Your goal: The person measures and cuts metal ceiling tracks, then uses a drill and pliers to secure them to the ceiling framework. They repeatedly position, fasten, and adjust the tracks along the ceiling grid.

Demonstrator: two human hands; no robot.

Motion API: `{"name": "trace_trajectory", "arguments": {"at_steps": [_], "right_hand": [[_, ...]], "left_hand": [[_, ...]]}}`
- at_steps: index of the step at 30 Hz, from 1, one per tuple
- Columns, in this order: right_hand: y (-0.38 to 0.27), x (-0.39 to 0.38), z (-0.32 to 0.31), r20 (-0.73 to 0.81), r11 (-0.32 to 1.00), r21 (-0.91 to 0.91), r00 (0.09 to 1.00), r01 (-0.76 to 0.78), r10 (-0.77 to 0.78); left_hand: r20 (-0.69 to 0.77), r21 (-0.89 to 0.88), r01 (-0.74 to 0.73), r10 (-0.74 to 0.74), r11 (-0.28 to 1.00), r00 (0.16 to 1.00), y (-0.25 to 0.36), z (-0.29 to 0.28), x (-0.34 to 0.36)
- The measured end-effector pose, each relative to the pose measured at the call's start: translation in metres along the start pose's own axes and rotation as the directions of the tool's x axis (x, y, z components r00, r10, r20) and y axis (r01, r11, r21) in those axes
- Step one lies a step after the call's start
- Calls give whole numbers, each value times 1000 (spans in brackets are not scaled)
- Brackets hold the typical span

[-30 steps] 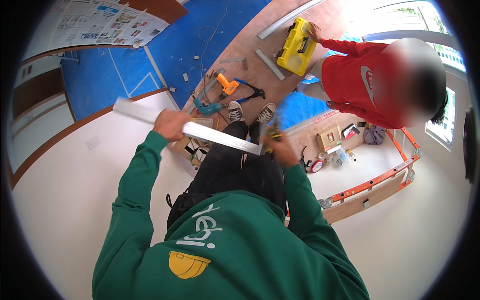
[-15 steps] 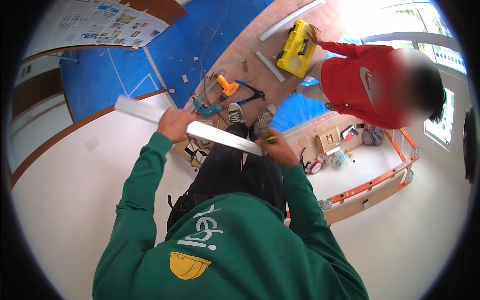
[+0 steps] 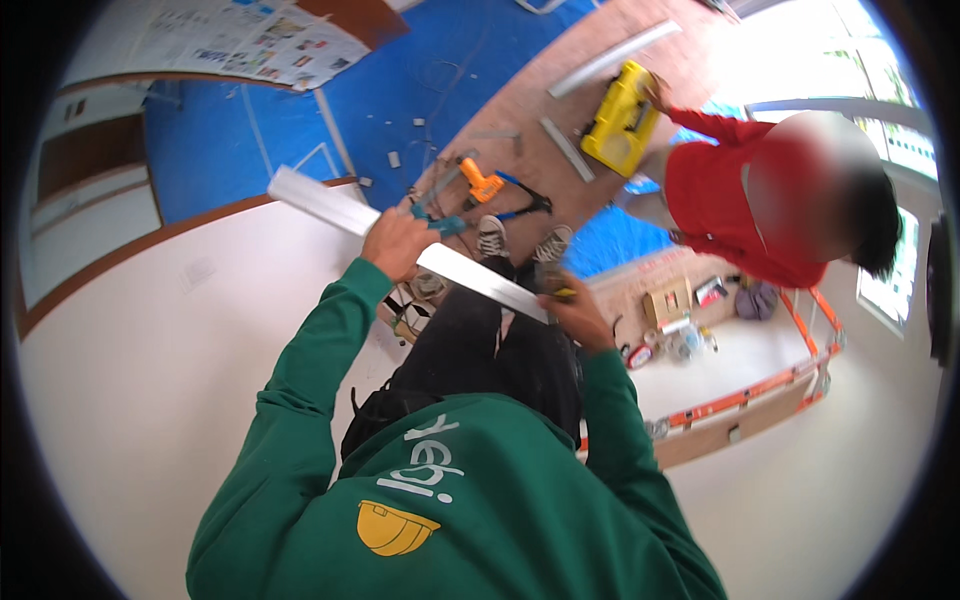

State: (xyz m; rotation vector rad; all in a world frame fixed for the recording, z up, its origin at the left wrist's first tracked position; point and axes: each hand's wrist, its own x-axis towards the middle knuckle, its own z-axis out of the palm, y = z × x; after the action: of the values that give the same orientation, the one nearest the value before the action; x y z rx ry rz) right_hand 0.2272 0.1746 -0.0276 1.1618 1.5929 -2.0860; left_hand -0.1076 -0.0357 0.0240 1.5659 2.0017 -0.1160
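A long pale metal channel slants across in front of my legs, its far end out to the left. My left hand is closed around its middle from above. At the near right end, my right hand is closed on a small dark-and-yellow tool, blurred and partly hidden by the fingers. That hand is right by the channel's end; whether it also grips the metal I cannot tell. Below on the floor, past my hands, lie an orange power drill, a teal power tool and a blue-handled hand tool.
A person in red stands at right, one hand on a yellow case. More metal strips lie on the floor. An orange ladder and a cardboard box are at right. A white surface spreads at left.
The whole view has shifted, so the surroundings appear farther right and slightly lower. My left hand and the channel have moved a little right; both hands keep their hold.
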Motion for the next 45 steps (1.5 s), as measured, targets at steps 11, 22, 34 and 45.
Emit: {"name": "trace_trajectory", "arguments": {"at_steps": [11, 22, 34, 45], "right_hand": [[-48, 8, -18, 68, 950, -236, 979, 203, -192], [-9, 9, -51, -317, 352, 886, 948, 303, -18], [-35, 5, -8, -282, 912, 405, 957, 58, 65], [-76, 35, 5, 284, 735, -572, 929, 364, -239]], "left_hand": [[-52, -19, 13, -14, 1000, 999, 20, 42, 3], [114, -594, 203, -169, 778, 979, -20, 40, -51], [-41, -189, 160, -171, 969, 984, -33, -5, -30], [-228, 54, -69, 80, 996, 970, 26, 25, 21]]}}
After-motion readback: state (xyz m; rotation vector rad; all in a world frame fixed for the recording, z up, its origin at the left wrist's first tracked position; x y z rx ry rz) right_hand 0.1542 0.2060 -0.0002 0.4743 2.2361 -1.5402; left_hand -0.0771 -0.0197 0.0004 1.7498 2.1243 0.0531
